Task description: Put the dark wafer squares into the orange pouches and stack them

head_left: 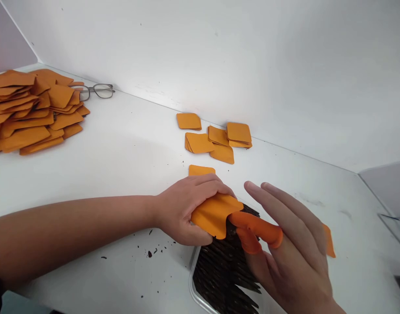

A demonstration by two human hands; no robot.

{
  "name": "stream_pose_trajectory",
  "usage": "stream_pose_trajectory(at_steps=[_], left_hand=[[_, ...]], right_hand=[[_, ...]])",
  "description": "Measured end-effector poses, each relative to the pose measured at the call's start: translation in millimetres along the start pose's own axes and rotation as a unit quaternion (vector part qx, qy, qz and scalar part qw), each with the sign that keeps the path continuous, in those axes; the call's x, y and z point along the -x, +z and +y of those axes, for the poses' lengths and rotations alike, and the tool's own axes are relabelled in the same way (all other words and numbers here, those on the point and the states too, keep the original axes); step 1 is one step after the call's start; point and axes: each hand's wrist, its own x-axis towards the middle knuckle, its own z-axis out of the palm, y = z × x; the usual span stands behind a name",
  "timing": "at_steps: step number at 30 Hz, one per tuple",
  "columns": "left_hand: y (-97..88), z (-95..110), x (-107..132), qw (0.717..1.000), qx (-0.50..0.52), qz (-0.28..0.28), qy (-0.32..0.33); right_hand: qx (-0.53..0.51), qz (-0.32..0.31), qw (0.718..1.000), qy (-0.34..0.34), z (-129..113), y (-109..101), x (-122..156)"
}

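My left hand [187,209] is closed on a small orange paper packet [216,216], holding it bowed open above a metal tray [194,279] filled with dark brown sticks [224,270]. My right hand [291,244] hovers beside it, thumb and forefinger in orange rubber finger cots [255,231] touching the packet's mouth. The other fingers are stretched out. Whether anything is pinched between the cots is hidden.
A big heap of orange packets [30,111] lies at the far left with a pair of glasses [97,90] behind it. Several packets [216,139] lie near the back wall, one [201,170] just past my left hand, another [329,240] behind my right. Dark crumbs [150,252] dot the white table.
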Motion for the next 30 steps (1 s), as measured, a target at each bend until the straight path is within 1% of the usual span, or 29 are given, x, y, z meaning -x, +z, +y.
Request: stream_pose_trajectory(at_steps=[5,11,14,17,23,28,30], left_hand=[[1.6,-0.4,1.2,1.000,-0.005,0.001,-0.002],[-0.7,2.1,0.5,1.000,0.001,0.006,-0.009],[-1.9,3.1,-0.1,1.000,0.000,0.002,-0.020],[-1.9,2.8,0.0,1.000,0.003,0.008,-0.017],[-1.0,1.6,0.8,1.000,0.009,0.004,-0.005],[0.6,-0.3,3.0,0.999,0.034,0.005,0.011],[1.3,-1.5,4.0,0.999,0.054,-0.001,0.008]], right_hand=[[0.000,-0.001,1.000,-0.001,-0.6,-0.8,1.2],[0.010,0.025,1.000,0.000,-4.5,3.7,-3.9],[0.008,0.025,1.000,-0.001,-5.1,3.5,-5.4],[0.005,0.021,1.000,0.010,-4.6,3.5,-4.6],[-0.033,0.029,0.999,-0.003,-1.4,2.7,-4.1],[-0.040,-0.001,0.999,0.004,-1.2,-0.8,-3.9],[-0.040,0.003,0.999,0.005,-2.1,-1.0,-4.6]])
